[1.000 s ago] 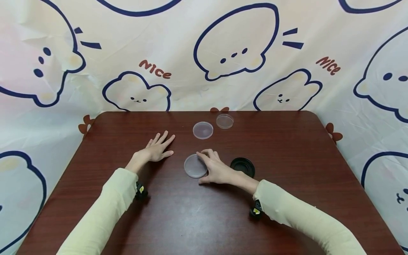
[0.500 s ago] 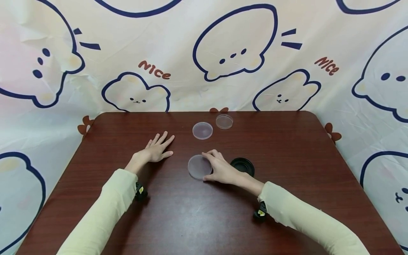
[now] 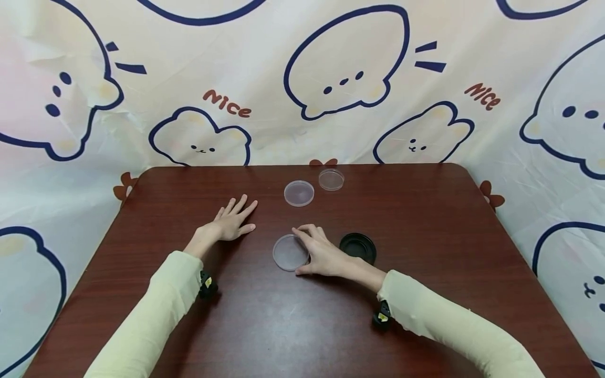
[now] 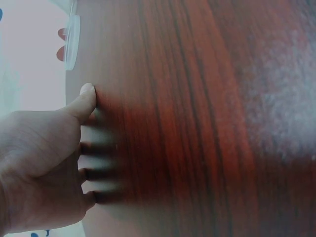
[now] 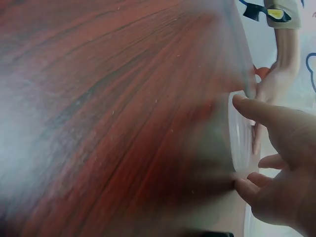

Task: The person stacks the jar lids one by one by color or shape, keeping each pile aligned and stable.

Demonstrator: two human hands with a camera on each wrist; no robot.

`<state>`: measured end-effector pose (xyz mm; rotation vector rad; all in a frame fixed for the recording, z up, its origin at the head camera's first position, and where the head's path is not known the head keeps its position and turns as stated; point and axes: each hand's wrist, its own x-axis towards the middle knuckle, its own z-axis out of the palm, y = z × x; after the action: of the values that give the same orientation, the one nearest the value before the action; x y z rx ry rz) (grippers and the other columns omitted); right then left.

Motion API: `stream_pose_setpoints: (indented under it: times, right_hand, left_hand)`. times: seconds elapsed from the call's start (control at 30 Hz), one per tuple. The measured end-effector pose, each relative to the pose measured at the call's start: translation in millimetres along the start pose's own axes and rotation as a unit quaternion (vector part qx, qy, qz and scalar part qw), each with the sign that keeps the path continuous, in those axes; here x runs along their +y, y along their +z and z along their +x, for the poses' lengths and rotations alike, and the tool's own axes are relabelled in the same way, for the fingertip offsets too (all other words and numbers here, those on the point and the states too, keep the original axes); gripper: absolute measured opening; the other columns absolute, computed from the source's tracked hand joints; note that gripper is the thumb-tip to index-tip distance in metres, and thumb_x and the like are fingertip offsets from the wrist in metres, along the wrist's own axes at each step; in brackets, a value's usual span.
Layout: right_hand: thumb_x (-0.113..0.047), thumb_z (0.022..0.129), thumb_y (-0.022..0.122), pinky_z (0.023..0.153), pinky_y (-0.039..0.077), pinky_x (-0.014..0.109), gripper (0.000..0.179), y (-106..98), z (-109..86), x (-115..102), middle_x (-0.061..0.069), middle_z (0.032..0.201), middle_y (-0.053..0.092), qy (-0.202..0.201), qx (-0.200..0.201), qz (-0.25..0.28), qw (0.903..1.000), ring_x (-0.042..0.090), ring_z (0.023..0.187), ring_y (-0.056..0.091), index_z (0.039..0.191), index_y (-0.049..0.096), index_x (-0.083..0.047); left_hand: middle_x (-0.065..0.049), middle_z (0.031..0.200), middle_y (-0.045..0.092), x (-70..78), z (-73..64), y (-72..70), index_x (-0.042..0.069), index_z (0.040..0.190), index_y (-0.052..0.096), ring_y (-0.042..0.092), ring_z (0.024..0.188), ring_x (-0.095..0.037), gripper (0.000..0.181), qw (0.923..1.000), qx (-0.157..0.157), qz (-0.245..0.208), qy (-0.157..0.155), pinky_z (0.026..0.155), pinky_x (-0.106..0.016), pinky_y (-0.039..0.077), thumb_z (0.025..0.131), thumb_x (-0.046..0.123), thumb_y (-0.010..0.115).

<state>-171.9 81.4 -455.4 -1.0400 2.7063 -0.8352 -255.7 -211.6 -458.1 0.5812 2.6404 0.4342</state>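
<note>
A clear, shallow petri dish (image 3: 289, 254) lies on the brown table (image 3: 283, 336) in front of the person. My right hand (image 3: 320, 255) holds it at its right side, thumb and fingers curved round the rim. In the right wrist view the thumb overlaps one end of the dish (image 5: 240, 133), and the other fingers bend in at the opposite end. My left hand (image 3: 229, 220) rests on the table to the left, palm down with fingers spread and nothing in it.
Farther back lie two more clear round dishes, one nearer the middle (image 3: 299, 193) and one by the far table edge (image 3: 331, 179). A black ringed dish (image 3: 357, 248) sits just behind the right wrist. A cartoon-printed cloth (image 3: 264, 63) hangs behind the table.
My right hand and the petri dish shifted right, then back left and slightly toward the person. The left hand stayed in place.
</note>
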Motion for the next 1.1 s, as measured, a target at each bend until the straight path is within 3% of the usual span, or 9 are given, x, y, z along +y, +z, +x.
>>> stream_pose_setpoints:
  times: [0.17, 0.7, 0.93, 1.1]
  right_hand:
    - [-0.027, 0.075, 0.085, 0.092, 0.045, 0.037, 0.085, 3, 3.4, -1, 0.017, 0.133, 0.042, 0.003, 0.006, -0.026, 0.9996, 0.031, 0.115, 0.04, 0.141, 0.043, 0.005]
    - [-0.024, 0.073, 0.087, 0.091, 0.043, 0.039, 0.086, -3, -21.6, 3, 0.017, 0.13, 0.042, 0.017, 0.003, -0.016, 0.9997, 0.031, 0.115, 0.04, 0.14, 0.043, 0.007]
    - [-0.025, 0.076, 0.084, 0.089, 0.043, 0.041, 0.087, -13, -19.1, 2, 0.02, 0.133, 0.038, 0.036, -0.011, 0.014, 0.9992, 0.033, 0.115, 0.038, 0.145, 0.039, 0.004]
    - [-0.024, 0.08, 0.081, 0.093, 0.041, 0.044, 0.081, -31, -3.2, 19, 0.022, 0.137, 0.037, 0.042, 0.006, 0.016, 0.999, 0.034, 0.117, 0.038, 0.144, 0.04, 0.005]
  left_hand:
    - [-0.022, 0.158, -0.009, 1.5, -1.7, -0.4, 0.01, 0.156, 0.008, -0.011, 0.142, -0.045, 0.069, 1.0, -0.001, 0.0, -0.004, 0.109, -0.063, 0.001, 0.103, 0.036, 0.044]
    - [-0.022, 0.159, -0.007, 9.7, -10.8, -6.2, 0.011, 0.156, 0.01, -0.009, 0.142, -0.046, 0.07, 1.0, -0.006, 0.0, -0.006, 0.11, -0.062, 0.001, 0.103, 0.042, 0.042]
    - [-0.023, 0.158, -0.006, 12.3, -11.5, -6.5, 0.008, 0.156, 0.01, -0.007, 0.142, -0.046, 0.068, 0.9998, -0.003, 0.011, -0.014, 0.109, -0.063, 0.003, 0.103, 0.036, 0.043]
    - [-0.025, 0.158, -0.003, 15.5, -10.5, -8.3, 0.007, 0.155, 0.013, -0.005, 0.141, -0.048, 0.066, 0.9999, 0.004, 0.012, -0.007, 0.108, -0.065, 0.005, 0.103, 0.033, 0.045]
